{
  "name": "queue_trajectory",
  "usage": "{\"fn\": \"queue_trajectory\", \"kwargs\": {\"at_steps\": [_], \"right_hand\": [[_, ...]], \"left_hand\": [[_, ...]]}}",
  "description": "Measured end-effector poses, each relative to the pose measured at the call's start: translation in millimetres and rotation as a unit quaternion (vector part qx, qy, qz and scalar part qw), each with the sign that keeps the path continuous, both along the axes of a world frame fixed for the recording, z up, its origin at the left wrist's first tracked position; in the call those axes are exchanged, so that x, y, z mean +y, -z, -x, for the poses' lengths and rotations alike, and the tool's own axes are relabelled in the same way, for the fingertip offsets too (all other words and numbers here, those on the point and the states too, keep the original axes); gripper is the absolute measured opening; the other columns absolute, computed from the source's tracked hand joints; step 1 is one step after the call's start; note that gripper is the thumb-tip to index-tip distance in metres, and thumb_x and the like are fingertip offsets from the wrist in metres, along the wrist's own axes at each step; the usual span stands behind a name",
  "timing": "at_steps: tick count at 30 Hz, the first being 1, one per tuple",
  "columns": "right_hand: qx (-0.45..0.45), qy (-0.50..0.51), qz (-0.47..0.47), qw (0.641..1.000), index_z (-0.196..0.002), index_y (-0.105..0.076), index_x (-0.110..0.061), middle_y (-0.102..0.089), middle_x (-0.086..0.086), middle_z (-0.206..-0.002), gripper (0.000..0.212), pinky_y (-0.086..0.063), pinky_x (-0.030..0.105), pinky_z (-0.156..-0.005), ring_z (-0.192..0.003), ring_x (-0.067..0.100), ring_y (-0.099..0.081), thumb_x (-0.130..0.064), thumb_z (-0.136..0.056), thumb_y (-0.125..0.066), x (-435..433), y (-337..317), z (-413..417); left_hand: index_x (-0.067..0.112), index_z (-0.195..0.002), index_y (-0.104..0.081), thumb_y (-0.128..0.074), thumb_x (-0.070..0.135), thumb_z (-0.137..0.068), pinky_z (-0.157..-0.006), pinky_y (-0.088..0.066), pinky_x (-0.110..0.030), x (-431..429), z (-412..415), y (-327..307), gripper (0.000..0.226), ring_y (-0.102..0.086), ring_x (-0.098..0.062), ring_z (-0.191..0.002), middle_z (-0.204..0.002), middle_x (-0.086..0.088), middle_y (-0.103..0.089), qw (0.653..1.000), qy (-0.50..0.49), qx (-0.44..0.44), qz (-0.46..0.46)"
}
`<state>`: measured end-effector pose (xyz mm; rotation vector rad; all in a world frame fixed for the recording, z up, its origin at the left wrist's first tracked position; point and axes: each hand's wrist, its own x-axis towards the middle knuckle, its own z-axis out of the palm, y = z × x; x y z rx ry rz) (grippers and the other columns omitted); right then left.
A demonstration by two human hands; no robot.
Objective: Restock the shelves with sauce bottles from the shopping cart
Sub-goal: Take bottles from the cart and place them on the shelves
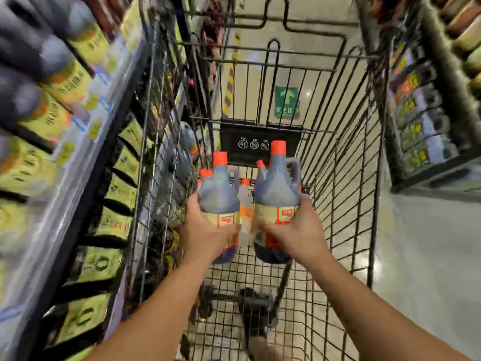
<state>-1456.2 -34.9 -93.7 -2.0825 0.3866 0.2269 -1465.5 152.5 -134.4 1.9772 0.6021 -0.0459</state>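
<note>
I hold two dark sauce bottles with red caps over the wire shopping cart (346,183). My left hand (205,230) grips the left sauce bottle (219,196) around its labelled lower body. My right hand (299,230) grips the right sauce bottle (277,188), which sits a little higher. Both bottles are upright and have side handles. Between them a paler bottle (245,201) with a red cap stands in the cart. Behind the left bottle, more red caps (205,173) show.
A shelf (86,142) on the left carries rows of dark bottles with yellow labels, blurred by motion. Another shelf (426,157) with bottles stands at the right. The aisle floor with a green arrow sign (286,102) runs ahead beyond the cart.
</note>
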Motion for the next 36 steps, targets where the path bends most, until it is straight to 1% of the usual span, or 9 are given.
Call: {"fn": "queue_trajectory", "kwargs": {"at_steps": [2, 4, 10, 13, 16, 20, 26, 31, 36], "right_hand": [[-0.050, 0.000, -0.007, 0.999, -0.099, -0.049, -0.031, -0.063, -0.018, -0.078, 0.060, -0.038, 0.000, -0.051, -0.066, -0.015, -0.059, -0.028, -0.056, -0.092, 1.7, -27.8, 8.2], [-0.099, 0.001, -0.021, 0.995, -0.092, -0.043, -0.034, -0.058, -0.022, -0.078, 0.063, -0.035, -0.003, -0.051, -0.066, -0.024, -0.054, -0.022, -0.055, -0.092, 4.4, -59.1, 17.9], [-0.205, -0.021, -0.035, 0.978, -0.104, -0.051, -0.032, -0.059, -0.023, -0.090, 0.062, -0.042, 0.003, -0.060, -0.080, -0.017, -0.057, -0.030, -0.056, -0.090, 23.3, -159.7, 54.8], [-0.248, -0.039, -0.048, 0.967, -0.117, -0.054, -0.022, -0.059, -0.018, -0.095, 0.071, -0.039, 0.003, -0.063, -0.080, -0.007, -0.057, -0.031, -0.057, -0.090, 43.3, -213.2, 74.9], [-0.308, -0.069, -0.079, 0.946, -0.102, -0.056, -0.038, -0.064, -0.018, -0.090, 0.059, -0.042, 0.002, -0.064, -0.081, -0.010, -0.061, -0.029, -0.055, -0.089, 65.6, -264.7, 91.8], [-0.368, -0.114, -0.094, 0.918, -0.093, -0.049, -0.063, -0.065, -0.013, -0.088, 0.070, -0.049, 0.014, -0.061, -0.079, -0.005, -0.063, -0.021, -0.056, -0.090, 97.9, -319.8, 116.4], [-0.397, -0.200, -0.141, 0.885, -0.098, -0.056, -0.037, -0.065, -0.011, -0.090, 0.054, -0.049, 0.017, -0.065, -0.082, -0.002, -0.065, -0.028, -0.054, -0.086, 152.4, -361.6, 141.3], [-0.399, -0.283, -0.158, 0.858, -0.105, -0.060, -0.027, -0.060, -0.006, -0.103, 0.059, -0.049, 0.027, -0.087, -0.104, 0.010, -0.058, -0.023, -0.055, -0.092, 197.0, -366.9, 155.3], [-0.395, -0.351, -0.173, 0.831, -0.113, -0.052, -0.025, -0.047, 0.000, -0.107, 0.070, -0.031, 0.001, -0.086, -0.107, -0.010, -0.041, -0.019, -0.055, -0.092, 244.7, -368.0, 163.0]], "left_hand": [[0.031, -0.129, -0.042, -0.092, 0.030, -0.046, -0.066, -0.046, -0.010, 1.5, 9.0, -30.3, 0.097, -0.061, 0.012, -0.082, -0.097, 0.023, -0.060, 0.999, 0.002, -0.035, 0.016], [0.032, -0.127, -0.043, -0.096, 0.022, -0.049, -0.069, -0.048, -0.014, 2.5, 17.7, -66.9, 0.095, -0.062, 0.010, -0.084, -0.101, 0.020, -0.062, 0.997, 0.001, -0.072, 0.030], [0.030, -0.124, -0.043, -0.095, 0.017, -0.047, -0.063, -0.040, 0.001, 12.3, 65.1, -190.2, 0.094, -0.056, 0.025, -0.085, -0.106, 0.024, -0.060, 0.976, -0.022, -0.208, 0.053], [0.044, -0.120, -0.042, -0.096, 0.011, -0.046, -0.064, -0.040, 0.002, 29.2, 96.1, -245.7, 0.098, -0.055, 0.027, -0.085, -0.097, 0.036, -0.060, 0.967, -0.034, -0.250, 0.045], [0.045, -0.120, -0.040, -0.094, 0.009, -0.047, -0.074, -0.045, -0.004, 51.5, 126.7, -293.7, 0.098, -0.058, 0.017, -0.099, -0.112, 0.029, -0.059, 0.953, -0.057, -0.295, 0.042], [0.037, -0.126, -0.040, -0.092, 0.024, -0.046, -0.074, -0.045, -0.006, 78.5, 166.6, -343.3, 0.097, -0.059, 0.013, -0.100, -0.113, 0.034, -0.059, 0.934, -0.098, -0.344, 0.023], [0.042, -0.128, -0.038, -0.091, 0.031, -0.048, -0.080, -0.052, -0.018, 116.0, 215.2, -389.1, 0.096, -0.063, 0.005, -0.102, -0.120, 0.019, -0.062, 0.913, -0.166, -0.373, 0.002], [0.044, -0.128, -0.039, -0.090, 0.035, -0.049, -0.077, -0.051, -0.015, 146.4, 249.2, -400.7, 0.095, -0.063, 0.006, -0.103, -0.119, 0.023, -0.062, 0.897, -0.243, -0.368, -0.034], [0.031, -0.128, -0.044, -0.094, 0.022, -0.052, -0.085, -0.052, -0.025, 182.4, 272.3, -401.8, 0.091, -0.063, -0.002, -0.107, -0.121, 0.012, -0.063, 0.881, -0.321, -0.338, -0.079]]}}
